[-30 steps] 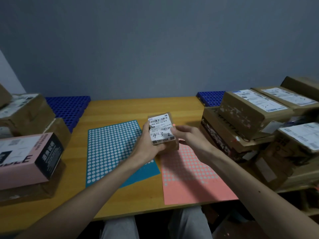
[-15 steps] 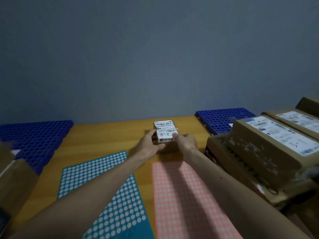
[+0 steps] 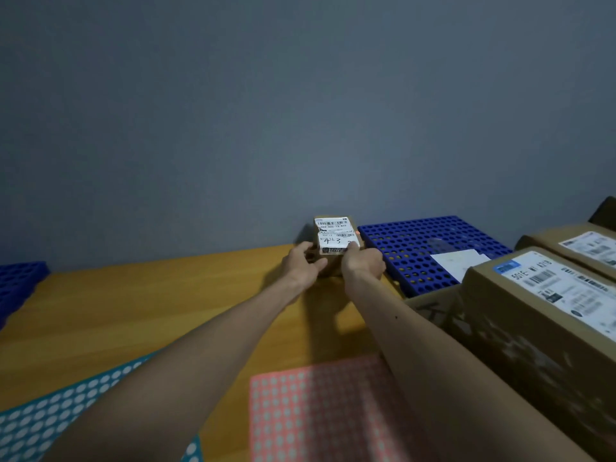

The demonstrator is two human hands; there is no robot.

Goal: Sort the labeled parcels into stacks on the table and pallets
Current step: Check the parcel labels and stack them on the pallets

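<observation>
A small brown parcel point(image 3: 335, 233) with a white label marked by hand "4 3" is at the far edge of the wooden table point(image 3: 140, 305), close to the grey wall. My left hand point(image 3: 301, 263) grips its left side and my right hand point(image 3: 361, 261) grips its right front corner. Both arms are stretched far forward. The parcel's underside is hidden by my hands, so I cannot tell whether it rests on the table.
A blue perforated pallet point(image 3: 426, 248) lies right of the parcel with a white sheet point(image 3: 458, 261) on it. Large labelled cardboard boxes point(image 3: 546, 308) crowd the right side. A pink dotted mat point(image 3: 313, 411) and a teal dotted mat point(image 3: 40, 425) lie near me. Another blue pallet point(image 3: 16, 285) sits far left.
Both hands have carried the small parcel away from above the mats to the table's far edge by the wall. My view has tilted up and forward.
</observation>
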